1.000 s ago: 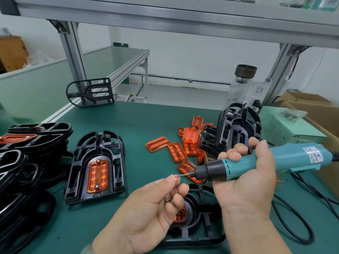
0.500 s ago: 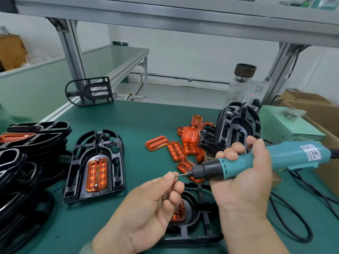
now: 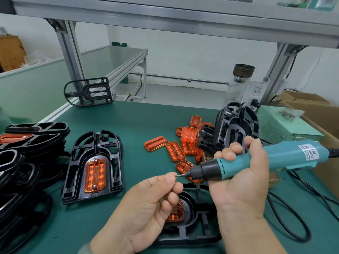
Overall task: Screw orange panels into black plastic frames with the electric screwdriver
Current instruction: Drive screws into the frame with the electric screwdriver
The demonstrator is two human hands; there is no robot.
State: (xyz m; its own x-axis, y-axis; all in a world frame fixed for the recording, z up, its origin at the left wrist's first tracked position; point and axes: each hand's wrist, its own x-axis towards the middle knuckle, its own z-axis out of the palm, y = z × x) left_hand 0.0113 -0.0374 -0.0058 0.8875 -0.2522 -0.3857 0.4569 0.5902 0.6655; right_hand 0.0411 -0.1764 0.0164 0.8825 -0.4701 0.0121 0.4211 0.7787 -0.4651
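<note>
My right hand (image 3: 240, 182) grips a teal electric screwdriver (image 3: 260, 160), held level with its bit pointing left. My left hand (image 3: 146, 208) pinches a small screw (image 3: 176, 175) between thumb and forefinger, right at the bit's tip. Under both hands lies a black plastic frame (image 3: 200, 228) with an orange panel (image 3: 176, 211) seated in it, partly hidden by my left hand. A second black frame (image 3: 93, 167) with an orange panel (image 3: 95, 176) in it lies to the left on the green mat. Loose orange panels (image 3: 173, 147) sit in a heap behind the screwdriver.
A stack of black frames (image 3: 20, 162) fills the left edge. More black frames (image 3: 234, 129) stand upright at the back right, beside a pale green power box (image 3: 286, 125). The screwdriver's black cable (image 3: 300, 222) loops at the right. A single frame (image 3: 88, 92) leans on a metal post.
Both hands and the screwdriver hold nearly the same pose; the screw stays pinched at the bit's tip. The view has shifted slightly.
</note>
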